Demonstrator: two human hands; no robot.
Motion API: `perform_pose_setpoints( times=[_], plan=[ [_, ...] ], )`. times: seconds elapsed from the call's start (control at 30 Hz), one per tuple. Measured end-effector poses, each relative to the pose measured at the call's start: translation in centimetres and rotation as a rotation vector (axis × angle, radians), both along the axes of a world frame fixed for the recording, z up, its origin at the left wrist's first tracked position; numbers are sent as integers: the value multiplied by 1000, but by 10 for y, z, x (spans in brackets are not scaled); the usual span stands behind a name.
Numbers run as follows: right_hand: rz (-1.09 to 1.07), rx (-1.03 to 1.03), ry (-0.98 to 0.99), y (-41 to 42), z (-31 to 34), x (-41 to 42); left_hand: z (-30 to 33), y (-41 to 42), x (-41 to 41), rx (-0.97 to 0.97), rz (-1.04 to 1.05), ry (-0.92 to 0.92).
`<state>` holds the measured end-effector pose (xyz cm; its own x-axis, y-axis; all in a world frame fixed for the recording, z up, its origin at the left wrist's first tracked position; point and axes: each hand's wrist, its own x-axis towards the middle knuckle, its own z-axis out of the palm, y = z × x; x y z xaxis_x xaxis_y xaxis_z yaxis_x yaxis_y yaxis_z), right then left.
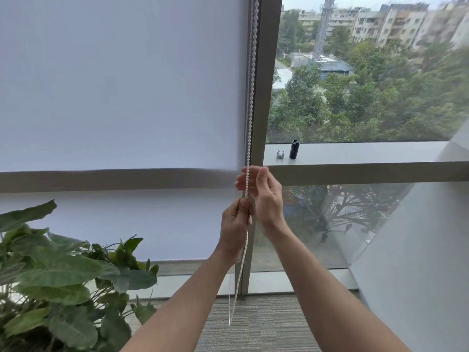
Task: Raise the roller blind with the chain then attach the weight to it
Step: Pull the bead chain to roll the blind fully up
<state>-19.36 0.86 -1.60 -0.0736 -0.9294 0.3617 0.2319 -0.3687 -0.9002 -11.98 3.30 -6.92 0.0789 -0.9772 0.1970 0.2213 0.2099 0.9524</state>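
Pinching the bead chain (250, 138) just below the right hand (264, 196), the left hand (234, 224) grips tight; the right hand's fingers (245, 177) curl loosely around it. Slack beads could slip free, stalling the roller blind (121, 85) above; the black weight (294, 149) waits on the sill beyond.

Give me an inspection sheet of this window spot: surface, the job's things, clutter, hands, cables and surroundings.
Surface: grey window ledge at the mid rail, right of the mullion.
Job's things: white roller blind covers the left pane, with a second white panel below the rail; white bead chain hangs along the mullion, its loop dangling below the hands; black cylinder, probably the weight, stands on the ledge.
Clutter: small grey clip-like part beside the cylinder.
Hands: left hand grips the chain lower; right hand holds it above.
Cables: nothing seen.
Surroundings: leafy plant at left, striped carpet, trees and buildings outside.
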Motion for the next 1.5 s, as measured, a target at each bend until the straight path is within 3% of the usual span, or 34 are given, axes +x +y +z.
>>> perform_pose_setpoints(
  times=[0.17, 0.47, 0.7, 0.9, 1.1, 1.23, 1.5],
  plan=[
    [129, -96, -10, -5, 44, 8, -32, 16, 3, 98, -29, -109],
    [-116, -18, 56, -2, 1, 12, -70, 32, 8, 221, -125, -172],
    [-123, 13, 126, 2, -27, 14, -64, 21, 18, 230, -278, -298],
    [-117, 114, 153, 9, -77, 6, -41, 2, 28, 223, -69, -135],
    [-108, 136, 133, 4, -90, 9, 4, -10, 13, -6, -19, 79],
    [-68, 204, 149, 17, -111, 13, 25, -13, 7, -89, -90, 91],
    [149, 429, 216, 37, -144, 5, -11, 0, 10, 42, -5, -62]
  ],
)
